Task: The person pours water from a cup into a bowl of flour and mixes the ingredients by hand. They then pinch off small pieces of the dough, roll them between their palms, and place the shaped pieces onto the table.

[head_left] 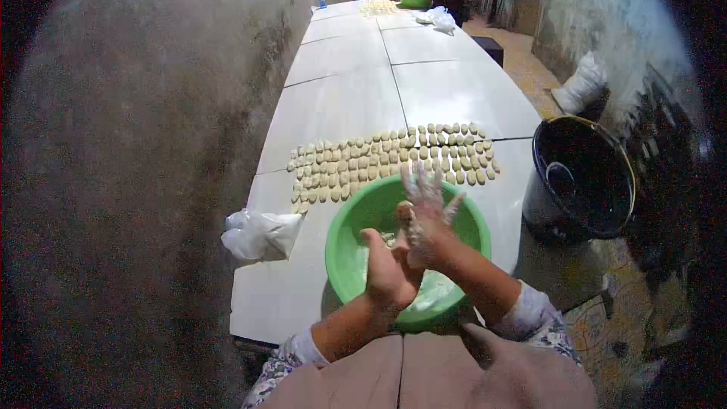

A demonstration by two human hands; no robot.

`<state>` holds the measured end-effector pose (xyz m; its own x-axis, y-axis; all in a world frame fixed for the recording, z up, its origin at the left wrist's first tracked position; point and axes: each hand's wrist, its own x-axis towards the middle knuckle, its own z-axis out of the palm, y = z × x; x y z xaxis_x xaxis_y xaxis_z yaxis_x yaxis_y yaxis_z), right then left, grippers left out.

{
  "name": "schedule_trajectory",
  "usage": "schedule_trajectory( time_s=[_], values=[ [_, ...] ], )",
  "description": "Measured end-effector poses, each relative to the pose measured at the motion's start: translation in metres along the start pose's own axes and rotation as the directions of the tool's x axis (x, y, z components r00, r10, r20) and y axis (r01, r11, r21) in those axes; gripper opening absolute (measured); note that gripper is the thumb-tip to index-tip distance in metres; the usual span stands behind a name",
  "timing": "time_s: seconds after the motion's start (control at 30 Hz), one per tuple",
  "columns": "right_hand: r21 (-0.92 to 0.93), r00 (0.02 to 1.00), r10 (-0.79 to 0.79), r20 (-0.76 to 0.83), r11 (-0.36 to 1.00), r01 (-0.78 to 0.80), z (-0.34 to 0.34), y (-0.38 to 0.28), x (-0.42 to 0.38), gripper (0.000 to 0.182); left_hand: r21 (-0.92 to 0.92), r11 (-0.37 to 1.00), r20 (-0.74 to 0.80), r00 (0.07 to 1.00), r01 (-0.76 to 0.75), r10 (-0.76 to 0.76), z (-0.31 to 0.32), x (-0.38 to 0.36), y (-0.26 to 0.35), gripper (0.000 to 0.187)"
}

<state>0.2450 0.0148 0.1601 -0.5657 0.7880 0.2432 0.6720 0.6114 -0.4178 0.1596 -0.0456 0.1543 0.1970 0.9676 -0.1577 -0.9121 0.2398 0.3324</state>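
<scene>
Both my hands are over a green basin, close against each other. My right hand is dusted white, its fingers spread wide, and no object shows in it. Beside it and lower, my left hand has its thumb raised apart, and its fingertips reach to the right hand's side, partly hidden there. White powder coats part of the basin floor. Just past the basin, rows of small oval dough pieces lie on the table, their nearest ones close to its far rim.
The long white table runs away from me along a wall. At left lies a plastic bag of white powder. A dark bucket stands to the right. Farther off are another green basin, a white plastic bag and a sack.
</scene>
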Motion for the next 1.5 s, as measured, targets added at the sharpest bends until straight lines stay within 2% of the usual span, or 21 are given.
schedule_trajectory(
  time_s=[0.03,0.07,0.1,0.13,0.2,0.27,0.3,0.33,0.37,0.4,0.47,0.5,0.6,0.63,0.67,0.77,0.93,1.0,1.07,1.2,1.5],
  values=[
    [-0.146,0.894,0.204,0.399,0.977,-0.158,-0.033,-0.017,0.006,0.071,-0.034,0.999,0.052,0.998,0.02,-0.018,-0.007,0.0,0.005,0.091],
    [0.09,0.992,0.104,0.075,0.99,-0.111,-0.008,-0.015,-0.001,0.068,-0.068,0.997,0.101,0.994,0.041,-0.034,-0.009,0.0,0.01,0.093],
    [0.102,0.988,0.022,0.153,0.994,-0.038,0.007,-0.01,-0.016,0.068,-0.184,0.982,0.125,0.992,0.049,-0.026,-0.009,-0.002,0.011,0.085],
    [0.124,0.972,-0.054,0.229,0.992,0.026,-0.009,-0.03,-0.025,0.068,-0.468,0.879,0.6,0.698,-0.09,0.391,-0.025,0.019,-0.013,0.079],
    [0.201,0.976,-0.15,0.155,0.973,0.117,-0.015,-0.038,-0.025,0.067,0.231,0.82,0.316,0.837,-0.524,0.446,-0.036,0.018,-0.02,0.071],
    [-0.191,0.974,-0.065,-0.216,0.981,0.023,-0.006,-0.024,-0.004,0.07,0.405,0.896,0.314,0.948,-0.181,0.05,-0.021,0.007,-0.003,0.07],
    [-0.115,0.985,0.011,-0.173,0.993,-0.032,-0.009,-0.014,0.0,0.072,-0.15,0.977,0.345,0.934,0.153,-0.093,-0.021,0.008,-0.004,0.071],
    [-0.098,0.975,-0.022,-0.222,0.995,0.0,-0.015,-0.006,-0.002,0.07,-0.238,0.966,0.125,0.99,0.101,-0.073,-0.01,-0.002,-0.004,0.073],
    [0.491,0.982,0.087,-0.167,0.871,0.006,-0.025,0.005,-0.006,0.065,-0.275,0.943,0.418,0.907,0.186,-0.057,-0.029,0.008,-0.001,0.075],
    [0.904,0.985,0.163,-0.055,0.427,-0.02,-0.036,0.017,-0.012,0.06,-0.272,0.92,0.672,0.74,0.283,-0.029,-0.046,0.017,0.0,0.078],
    [0.912,0.984,0.141,-0.111,0.409,0.044,-0.054,0.023,-0.021,0.045,-0.206,0.959,0.448,0.89,0.195,-0.084,-0.026,0.009,0.006,0.077],
    [0.792,0.974,0.191,-0.126,0.611,-0.018,-0.061,0.021,-0.023,0.035,-0.109,0.985,0.192,0.975,0.131,-0.109,-0.018,0.008,0.008,0.075],
    [0.496,0.988,-0.151,-0.008,0.858,0.135,-0.056,0.028,-0.034,0.036,-0.097,0.989,0.117,0.988,0.114,-0.103,-0.027,0.015,0.006,0.071],
    [0.43,0.978,-0.204,0.036,0.887,0.169,-0.053,0.018,-0.033,0.038,-0.224,0.949,0.475,0.875,0.22,-0.091,-0.056,0.024,0.006,0.071],
    [0.357,0.975,-0.192,0.108,0.923,0.143,-0.046,0.012,-0.034,0.038,-0.225,0.948,0.474,0.875,0.225,-0.095,-0.046,0.023,0.008,0.071],
    [0.217,0.965,-0.184,0.187,0.966,0.142,-0.031,-0.001,-0.031,0.035,0.055,0.995,0.132,0.987,0.081,-0.087,-0.027,0.02,0.009,0.07],
    [0.367,0.97,-0.15,-0.19,0.906,0.212,-0.009,0.019,-0.012,0.015,0.45,0.893,0.171,0.983,-0.016,-0.069,-0.016,0.018,0.039,0.073],
    [0.511,0.967,-0.09,-0.237,0.835,0.202,-0.011,0.023,-0.002,0.01,0.936,0.213,0.301,0.951,-0.28,-0.068,-0.013,0.021,0.064,0.066],
    [0.621,0.999,0.045,0.024,0.783,-0.05,-0.023,0.026,0.01,0.012,0.927,0.346,0.19,0.976,-0.143,-0.106,-0.024,0.034,0.074,0.063],
    [0.888,0.977,-0.039,0.211,0.426,-0.174,-0.012,0.045,0.025,0.024,0.933,0.336,0.184,0.973,-0.127,-0.142,-0.046,0.043,0.077,0.057],
    [0.827,0.907,-0.014,0.422,0.415,-0.378,-0.008,0.044,0.034,0.024,0.914,0.403,0.063,0.998,-0.05,-0.021,-0.062,0.044,0.069,0.061]
  ],
)
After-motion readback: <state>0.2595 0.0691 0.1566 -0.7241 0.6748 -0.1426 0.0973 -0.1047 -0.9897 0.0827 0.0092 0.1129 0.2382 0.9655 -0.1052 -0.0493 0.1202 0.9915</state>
